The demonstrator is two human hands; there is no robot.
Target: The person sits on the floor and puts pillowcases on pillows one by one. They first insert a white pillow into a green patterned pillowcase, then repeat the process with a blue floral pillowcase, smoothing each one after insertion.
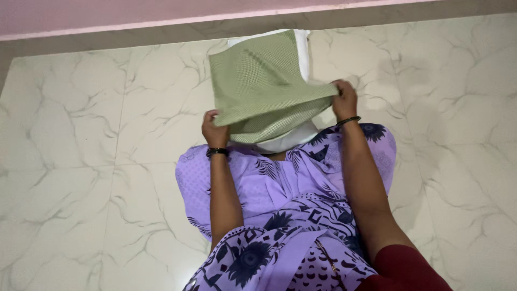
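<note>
While both hands gripped its open end, the green pillow cover (261, 81) sat at twelve o'clock, pulled partway over a white pillow (285, 141). Left hand (214, 128), nine o'clock edge, pinched shut on fabric; right hand (344, 99), three o'clock edge, likewise. Purple floral garment (291, 205) at six o'clock, overlapping the pillow's near end. Marble floor (81, 161) all round; pink wall (81, 16) beyond.

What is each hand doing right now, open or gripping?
Left hand: closed, grip on the near-left edge of the green woven fabric cover.
Right hand: closed, grip on its near-right edge.
</note>
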